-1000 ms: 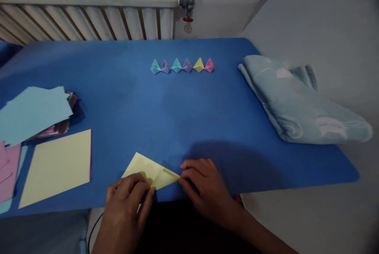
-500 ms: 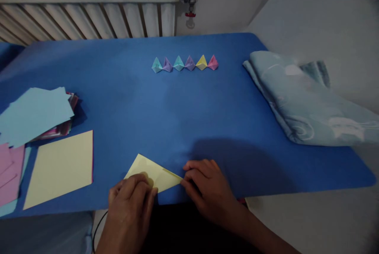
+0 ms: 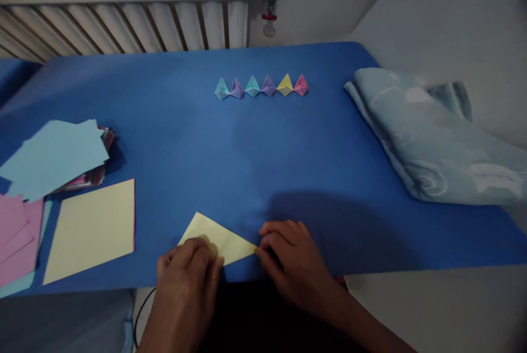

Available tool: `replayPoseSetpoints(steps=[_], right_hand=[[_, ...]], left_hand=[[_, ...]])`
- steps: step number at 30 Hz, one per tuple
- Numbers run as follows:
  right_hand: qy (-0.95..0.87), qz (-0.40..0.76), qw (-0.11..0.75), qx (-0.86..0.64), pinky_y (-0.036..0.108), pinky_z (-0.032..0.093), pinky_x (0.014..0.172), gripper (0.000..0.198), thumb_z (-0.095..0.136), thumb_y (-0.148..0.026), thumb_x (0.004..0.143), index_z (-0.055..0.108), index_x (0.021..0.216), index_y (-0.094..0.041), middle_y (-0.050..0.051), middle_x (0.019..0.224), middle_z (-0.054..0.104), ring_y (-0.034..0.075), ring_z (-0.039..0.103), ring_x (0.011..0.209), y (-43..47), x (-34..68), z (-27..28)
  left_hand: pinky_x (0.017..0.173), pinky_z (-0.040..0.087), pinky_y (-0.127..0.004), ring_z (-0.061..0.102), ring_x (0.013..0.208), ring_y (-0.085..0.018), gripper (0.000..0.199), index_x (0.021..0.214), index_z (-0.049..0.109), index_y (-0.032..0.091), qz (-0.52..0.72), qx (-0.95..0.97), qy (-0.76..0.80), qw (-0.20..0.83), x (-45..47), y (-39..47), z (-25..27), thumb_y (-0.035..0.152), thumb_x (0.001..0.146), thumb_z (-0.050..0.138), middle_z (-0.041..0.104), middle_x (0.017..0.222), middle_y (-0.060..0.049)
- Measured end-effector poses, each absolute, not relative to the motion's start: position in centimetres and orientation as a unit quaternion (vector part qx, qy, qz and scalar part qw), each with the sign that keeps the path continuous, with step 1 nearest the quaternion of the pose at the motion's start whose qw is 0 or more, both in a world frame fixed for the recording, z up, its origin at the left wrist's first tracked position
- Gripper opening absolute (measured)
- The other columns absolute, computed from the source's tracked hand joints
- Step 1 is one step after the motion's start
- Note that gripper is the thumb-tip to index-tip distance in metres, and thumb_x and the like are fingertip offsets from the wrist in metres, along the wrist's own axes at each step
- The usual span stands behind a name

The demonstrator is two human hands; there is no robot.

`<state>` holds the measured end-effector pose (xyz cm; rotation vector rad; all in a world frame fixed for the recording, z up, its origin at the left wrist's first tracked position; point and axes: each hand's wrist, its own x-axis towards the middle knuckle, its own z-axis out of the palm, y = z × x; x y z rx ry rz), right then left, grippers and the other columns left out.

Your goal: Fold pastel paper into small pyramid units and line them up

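Observation:
A yellow sheet of paper [image 3: 230,240], folded into a triangle, lies near the front edge of the blue table. My left hand [image 3: 191,270] is closed on its left part, fingers bent over the paper and covering its lower left corner. At the paper's pointed right corner, my right hand [image 3: 288,257] pinches the tip between thumb and fingers. To the left lies a flat stack of square paper with a yellow sheet [image 3: 93,232] on top and a pink edge showing beneath.
Several small folded paper pieces [image 3: 261,86] stand in a row at the back. Blue sheets [image 3: 61,152] top a pile at left, with pink sheets [image 3: 20,232] in front of it. A folded light-blue cloth [image 3: 436,144] lies right; a radiator [image 3: 123,18] stands behind the table [image 3: 185,139].
The whole view has shifted slightly, so things sit a little further right. At the right corner, the thin gap along the folded paper's upper edge has closed. Both hands keep their places on it.

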<state>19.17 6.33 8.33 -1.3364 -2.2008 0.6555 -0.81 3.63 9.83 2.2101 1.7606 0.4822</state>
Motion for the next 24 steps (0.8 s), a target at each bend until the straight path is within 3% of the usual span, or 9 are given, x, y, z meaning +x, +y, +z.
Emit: replayPoseSetpoints(steps=[8, 12, 15, 18, 24], right_hand=[[-0.776, 0.253, 0.236, -0.528, 0.037, 0.036, 0.078, 0.007, 0.059, -0.015, 0.082, 0.056, 0.077, -0.020, 0.005, 0.103, 0.062, 0.022, 0.055, 0.093, 6.4, 19.3, 9.0], [-0.765, 0.258, 0.227, -0.544, 0.039, 0.035, 0.081, 0.008, 0.058, -0.014, 0.082, 0.055, 0.079, -0.021, 0.005, 0.105, 0.061, 0.023, 0.054, 0.096, 6.4, 19.3, 9.3], [-0.766, 0.242, 0.231, -0.550, 0.039, 0.036, 0.081, 0.007, 0.058, -0.015, 0.082, 0.056, 0.079, -0.021, 0.006, 0.104, 0.062, 0.023, 0.054, 0.096, 6.4, 19.3, 8.9], [-0.769, 0.224, 0.236, -0.551, 0.040, 0.039, 0.080, 0.007, 0.058, -0.016, 0.081, 0.056, 0.077, -0.021, 0.005, 0.101, 0.063, 0.023, 0.056, 0.095, 6.3, 19.4, 8.8], [-0.719, 0.300, 0.349, -0.521, 0.032, 0.047, 0.077, 0.008, 0.050, -0.016, 0.086, 0.055, 0.087, -0.022, 0.005, 0.096, 0.064, 0.018, 0.060, 0.089, 5.8, 18.5, 11.8]], left_hand=[[0.074, 0.037, -0.037, 0.058, 0.084, -0.021, 0.016, 0.078, 0.056, 0.020, 0.155, 0.756, 0.618, 0.151, -1.5, 3.1, 9.3, 0.024, 0.090, 0.046, 0.062, 0.089, -0.004], [0.073, 0.039, -0.039, 0.058, 0.088, -0.024, 0.011, 0.091, 0.057, 0.020, 0.157, 0.771, 0.605, 0.120, -2.2, 3.0, 8.8, 0.025, 0.090, 0.048, 0.061, 0.095, -0.007], [0.072, 0.039, -0.040, 0.057, 0.087, -0.025, 0.024, 0.109, 0.058, 0.025, 0.149, 0.817, 0.554, 0.061, -2.6, 3.1, 8.6, 0.018, 0.089, 0.046, 0.060, 0.099, -0.008], [0.079, 0.039, -0.044, 0.055, 0.090, -0.025, 0.037, 0.115, 0.060, 0.030, 0.147, 0.869, 0.472, 0.025, -2.6, 3.3, 8.7, 0.010, 0.088, 0.043, 0.062, 0.099, -0.007], [0.097, 0.030, -0.046, 0.055, 0.095, -0.021, 0.034, 0.115, 0.060, 0.025, 0.168, 0.885, 0.431, 0.042, -2.1, 3.4, 9.3, 0.011, 0.091, 0.040, 0.066, 0.100, -0.005]])
